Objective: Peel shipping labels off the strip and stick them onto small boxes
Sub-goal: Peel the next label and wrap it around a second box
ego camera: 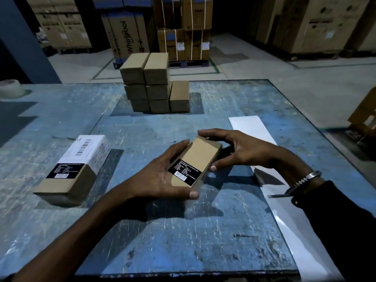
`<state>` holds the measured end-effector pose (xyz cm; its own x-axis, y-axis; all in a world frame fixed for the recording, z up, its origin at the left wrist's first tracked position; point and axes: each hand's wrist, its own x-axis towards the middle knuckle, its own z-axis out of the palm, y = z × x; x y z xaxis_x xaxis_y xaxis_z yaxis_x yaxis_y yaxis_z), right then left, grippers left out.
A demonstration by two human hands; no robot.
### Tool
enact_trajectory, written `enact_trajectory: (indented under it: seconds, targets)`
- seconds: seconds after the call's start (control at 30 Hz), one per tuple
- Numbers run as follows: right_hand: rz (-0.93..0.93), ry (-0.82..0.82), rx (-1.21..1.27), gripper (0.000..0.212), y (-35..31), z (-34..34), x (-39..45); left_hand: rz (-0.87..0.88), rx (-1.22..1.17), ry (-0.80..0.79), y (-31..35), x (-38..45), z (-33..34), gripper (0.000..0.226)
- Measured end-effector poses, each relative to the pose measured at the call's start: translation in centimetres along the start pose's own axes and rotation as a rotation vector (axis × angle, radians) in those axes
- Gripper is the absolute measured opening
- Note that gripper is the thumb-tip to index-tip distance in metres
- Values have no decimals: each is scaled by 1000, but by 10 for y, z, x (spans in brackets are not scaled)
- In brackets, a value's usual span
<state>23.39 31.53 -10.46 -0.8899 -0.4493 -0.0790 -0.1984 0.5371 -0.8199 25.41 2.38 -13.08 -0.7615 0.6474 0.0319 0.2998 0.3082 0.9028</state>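
A small brown box (200, 154) with a black sticker on its near end is held just above the blue table's middle. My left hand (160, 176) grips it from the left and below, thumb at the near corner. My right hand (240, 149) holds its far end and right side with curled fingers. The white label strip (252, 127) lies on the table to the right, partly under my right wrist. To the left lies a box (75, 169) that carries a white shipping label with barcodes and a black sticker.
A stack of several plain brown boxes (154, 86) stands at the table's far middle. A tape roll (10, 88) sits at the far left edge. Large cartons (126, 35) on pallets stand on the floor beyond the blue table (183, 241).
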Motion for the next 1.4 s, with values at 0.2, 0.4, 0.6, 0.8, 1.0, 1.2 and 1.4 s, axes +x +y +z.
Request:
enact_trajectory:
  seconds: [0.2,0.4,0.6,0.8,1.0,1.2,1.4]
  targets:
    - [74,38,-42,78,-10,-17,-14,108,305,67,0,-3,-38,81]
    - [118,-132,9,75,-10,-17,-21,142,307,-7,0,-7,-50,63]
    - [89,-129,66,56,-18,-20,-24,71,335,-81,12,-20,-56,65]
    - [111,-7,-121,43,-25,-58,-62,412,518,392,43,-38,-17,43]
    - [139,13,-245,58,1,-64,-125,623,577,255,74,-23,114,27]
    - [217,102,-337,65,47,-38,-164,482,788,-18,58,5,176,61]
    - [76,492,-244,9,48,-28,-169,487,760,-11,59,0,172,50]
